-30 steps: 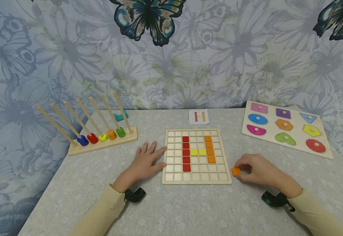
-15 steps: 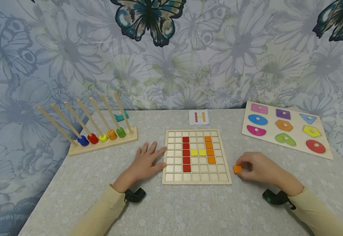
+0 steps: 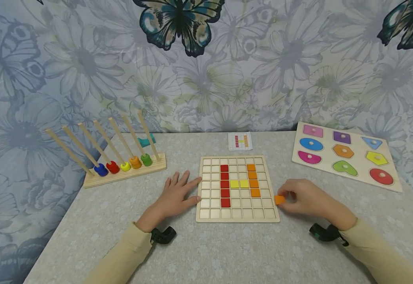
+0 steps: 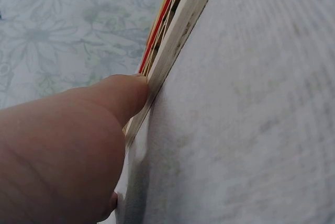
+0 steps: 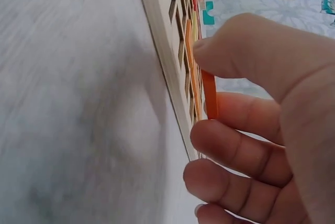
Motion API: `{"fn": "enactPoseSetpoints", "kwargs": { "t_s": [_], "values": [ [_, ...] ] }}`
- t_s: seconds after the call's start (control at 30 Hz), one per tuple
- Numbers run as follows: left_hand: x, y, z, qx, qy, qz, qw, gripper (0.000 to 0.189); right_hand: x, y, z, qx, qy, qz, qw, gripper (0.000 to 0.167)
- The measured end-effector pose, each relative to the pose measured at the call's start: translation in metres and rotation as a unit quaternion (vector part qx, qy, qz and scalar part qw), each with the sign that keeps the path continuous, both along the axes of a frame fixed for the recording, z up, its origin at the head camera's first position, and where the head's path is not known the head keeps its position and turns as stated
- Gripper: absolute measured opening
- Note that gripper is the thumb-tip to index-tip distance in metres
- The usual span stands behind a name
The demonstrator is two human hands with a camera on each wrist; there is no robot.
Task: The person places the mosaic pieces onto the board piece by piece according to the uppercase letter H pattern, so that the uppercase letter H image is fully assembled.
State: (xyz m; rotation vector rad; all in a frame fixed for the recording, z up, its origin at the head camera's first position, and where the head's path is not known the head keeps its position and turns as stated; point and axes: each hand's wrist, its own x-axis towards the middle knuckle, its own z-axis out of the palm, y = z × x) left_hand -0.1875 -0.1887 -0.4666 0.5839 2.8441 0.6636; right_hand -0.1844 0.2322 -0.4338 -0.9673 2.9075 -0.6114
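Note:
My right hand [image 3: 303,199] pinches an orange square tile [image 3: 279,200] between thumb and fingers, at the right edge of a wooden grid board [image 3: 238,217]. In the right wrist view the orange tile [image 5: 209,94] is seen edge-on, with the board's side behind it. On the board lie a column of red tiles [image 3: 225,184], two yellow tiles [image 3: 234,184] side by side, and a column of orange tiles [image 3: 254,184]. My left hand [image 3: 176,197] lies with fingers spread, thumb and index fingertip touching the board's left edge. The left wrist view shows the thumb [image 4: 125,96] against that edge.
Behind the board lies a small pattern card [image 3: 240,141] with coloured squares. A wooden peg stand [image 3: 128,173] with coloured rings stands at the left, a teal piece [image 3: 146,141] behind it. A shape puzzle board [image 3: 348,156] lies at the right, near the patterned wall.
My right hand first drew slightly back from the board, then moved left and a little forward with the orange tile, up to the board's right edge. My left hand has stayed in place.

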Motion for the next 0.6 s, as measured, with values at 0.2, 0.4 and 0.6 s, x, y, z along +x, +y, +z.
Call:
{"fn": "enactPoseSetpoints", "kwargs": {
  "t_s": [0.2, 0.4, 0.6],
  "values": [
    [0.001, 0.000, 0.001, 0.003, -0.001, 0.000, 1.0000, 0.063, -0.003, -0.012, -0.002, 0.005, -0.003, 0.010, 0.9999, 0.018],
    [0.001, 0.000, 0.000, 0.000, 0.002, -0.001, 1.0000, 0.063, -0.006, -0.023, -0.004, 0.000, -0.009, 0.024, 0.9997, 0.016],
    [0.001, 0.000, 0.001, -0.001, -0.001, 0.001, 1.0000, 0.064, -0.009, -0.031, -0.004, -0.001, -0.027, 0.031, 0.9992, 0.016]
  ]
}}
